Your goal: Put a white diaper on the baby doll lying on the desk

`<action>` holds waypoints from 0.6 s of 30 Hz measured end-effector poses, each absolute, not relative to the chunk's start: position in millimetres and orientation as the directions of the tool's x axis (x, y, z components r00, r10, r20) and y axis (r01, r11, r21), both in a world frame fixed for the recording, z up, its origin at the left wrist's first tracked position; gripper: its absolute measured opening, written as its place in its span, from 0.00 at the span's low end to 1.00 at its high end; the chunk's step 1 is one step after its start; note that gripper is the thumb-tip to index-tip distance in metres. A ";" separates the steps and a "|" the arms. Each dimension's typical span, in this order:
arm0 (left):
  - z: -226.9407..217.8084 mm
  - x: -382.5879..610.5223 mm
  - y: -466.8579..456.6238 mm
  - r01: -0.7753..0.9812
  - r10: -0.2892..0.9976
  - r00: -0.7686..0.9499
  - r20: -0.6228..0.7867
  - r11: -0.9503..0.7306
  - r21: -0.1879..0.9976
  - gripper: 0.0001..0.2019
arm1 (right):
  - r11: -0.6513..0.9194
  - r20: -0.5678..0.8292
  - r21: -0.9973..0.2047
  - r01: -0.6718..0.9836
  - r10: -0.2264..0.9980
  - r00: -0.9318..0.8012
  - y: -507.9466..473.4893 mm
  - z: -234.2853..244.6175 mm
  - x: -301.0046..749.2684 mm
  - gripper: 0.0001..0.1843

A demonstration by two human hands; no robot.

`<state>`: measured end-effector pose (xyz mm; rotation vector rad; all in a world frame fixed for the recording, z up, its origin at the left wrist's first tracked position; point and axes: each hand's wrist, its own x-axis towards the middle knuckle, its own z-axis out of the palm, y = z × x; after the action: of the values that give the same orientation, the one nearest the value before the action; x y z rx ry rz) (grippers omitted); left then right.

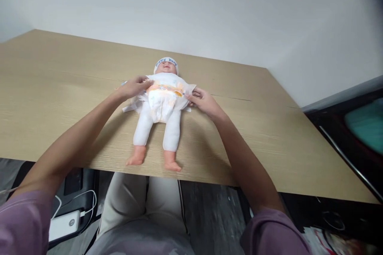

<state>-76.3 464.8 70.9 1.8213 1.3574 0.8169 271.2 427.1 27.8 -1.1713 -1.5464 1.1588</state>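
A baby doll (172, 127) lies on its back, feet toward me, wearing a white cap with blue lettering. Around its hips is a white diaper (162, 105) with an orange patterned waistband. My left hand (139, 86) is closed at the waistband on the left side, its fingertips pinching the diaper's edge. On the other side my right hand (202, 99) grips the diaper's thin white side flap between thumb and fingers. White tabs stick out beside both hips. The doll's own hands are mostly hidden.
The doll rests on a wooden table (239, 139) against a white wall. Below the near edge, a white power bank (64, 225) with a cable lies on a black seat at left. A dark object with a teal panel (366, 123) stands at right.
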 end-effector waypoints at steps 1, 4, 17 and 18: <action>75.7 -72.8 464.5 0.592 0.965 0.243 0.104 -0.232 0.772 0.16 | 0.152 0.125 -0.965 0.214 0.983 -0.137 426.1 24.7 276.5 0.35; 89.5 -53.0 457.9 0.765 0.903 0.230 0.363 -0.398 0.506 0.11 | 0.223 0.243 -0.896 0.384 0.970 0.002 416.4 8.0 285.9 0.29; 77.1 26.9 427.5 0.690 0.703 0.640 0.312 -0.704 0.169 0.22 | 0.134 0.330 -0.578 0.805 0.941 0.080 388.5 -22.5 272.5 0.12; 75.4 26.5 427.7 0.697 0.710 0.631 0.313 -0.696 0.172 0.23 | 0.108 0.302 -0.588 0.801 0.949 0.094 389.5 -22.0 272.7 0.13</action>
<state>26.5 427.7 75.4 2.8057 1.2109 0.5626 272.7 389.5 -22.0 -1.7180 -1.7321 0.2857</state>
